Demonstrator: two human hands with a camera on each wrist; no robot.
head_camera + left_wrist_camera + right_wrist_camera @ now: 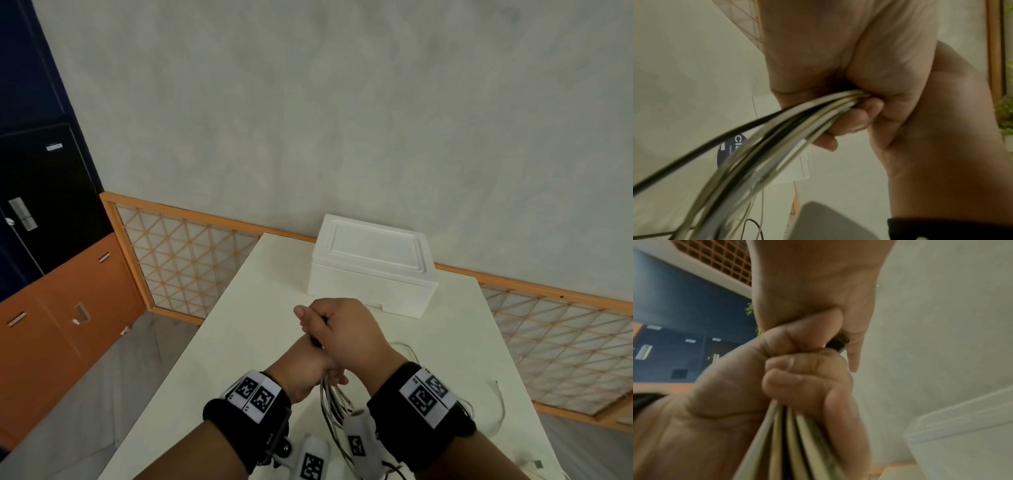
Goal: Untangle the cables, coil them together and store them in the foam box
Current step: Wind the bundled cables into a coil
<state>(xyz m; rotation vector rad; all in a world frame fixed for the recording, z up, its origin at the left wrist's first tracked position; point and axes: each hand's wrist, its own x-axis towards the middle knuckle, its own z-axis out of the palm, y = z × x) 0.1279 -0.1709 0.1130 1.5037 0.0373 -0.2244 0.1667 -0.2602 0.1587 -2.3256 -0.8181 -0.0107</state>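
Note:
Above the middle of the white table [239,342], both hands meet on one bundle of white, grey and black cables [334,407]. My left hand [305,366] grips the bundle [789,443] in its fist, and the strands hang below it in loops [777,138]. My right hand [346,329] sits on top of the left and curls round a dark stretch of cable [838,344] above the fist. The white foam box [370,270] stands behind the hands with its lid on; its corner [962,443] also shows in the right wrist view.
A loose white cable [500,404] trails over the table's right side, ending in a plug [537,464] near the front edge. A flat white packet with a blue round label [731,151] lies under the bundle. An orange-framed lattice screen [191,253] borders the table.

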